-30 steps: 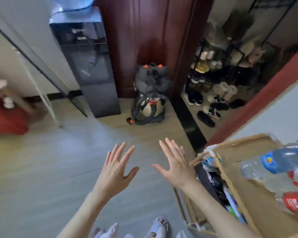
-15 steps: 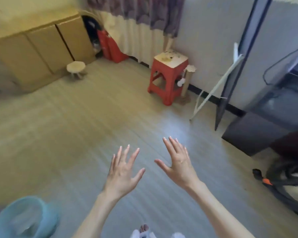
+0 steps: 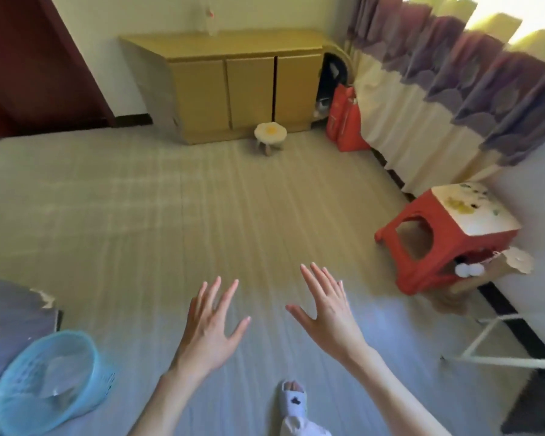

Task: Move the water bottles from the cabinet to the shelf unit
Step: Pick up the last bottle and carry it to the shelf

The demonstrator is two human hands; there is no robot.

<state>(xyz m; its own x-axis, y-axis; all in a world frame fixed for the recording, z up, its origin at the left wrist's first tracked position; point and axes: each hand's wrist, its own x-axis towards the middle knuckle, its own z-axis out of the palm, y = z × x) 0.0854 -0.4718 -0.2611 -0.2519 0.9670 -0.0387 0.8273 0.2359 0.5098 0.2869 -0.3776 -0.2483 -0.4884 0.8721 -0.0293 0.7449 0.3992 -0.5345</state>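
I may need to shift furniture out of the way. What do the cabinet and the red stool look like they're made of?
Cabinet: probably laminated board with a matte, pale-yellow wood finish; its three doors are flat, uniform and sharp-edged, with no grain visible. Red stool: looks like moulded plastic, judging by its even red colour and rounded side cutouts; its top is pale and patterned.

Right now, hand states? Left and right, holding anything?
Left hand: open, fingers spread, holding nothing.
Right hand: open, fingers spread, holding nothing.
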